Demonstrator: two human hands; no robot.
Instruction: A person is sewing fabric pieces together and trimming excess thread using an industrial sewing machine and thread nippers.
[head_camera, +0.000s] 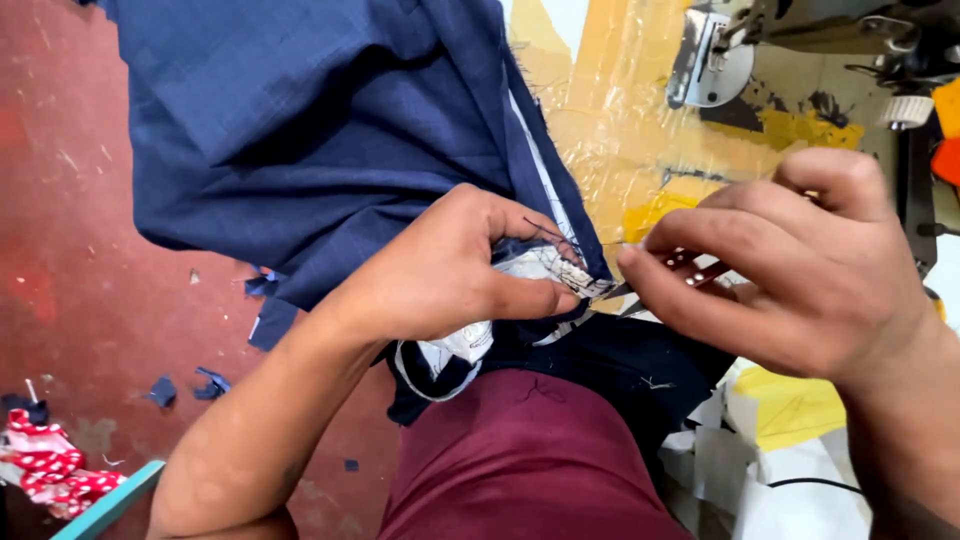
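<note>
cloth (300, 130) on lap | sewing machine (800, 50) behind right hand (800, 270) | scraps (200, 385) on floor (70, 250), left

head cam | looks steeply down | close over lap and table edge

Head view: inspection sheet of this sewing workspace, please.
Surface: yellow taped table top, worn.
Job's things: navy fabric with white lining, frayed edge; small metal tool.
Clutter: navy scraps and red-white cloth on red floor; paper pieces.
Grippers: left hand pinches fabric edge; right hand holds tool.
Cables: black cable.
Surroundings: sewing machine.
</note>
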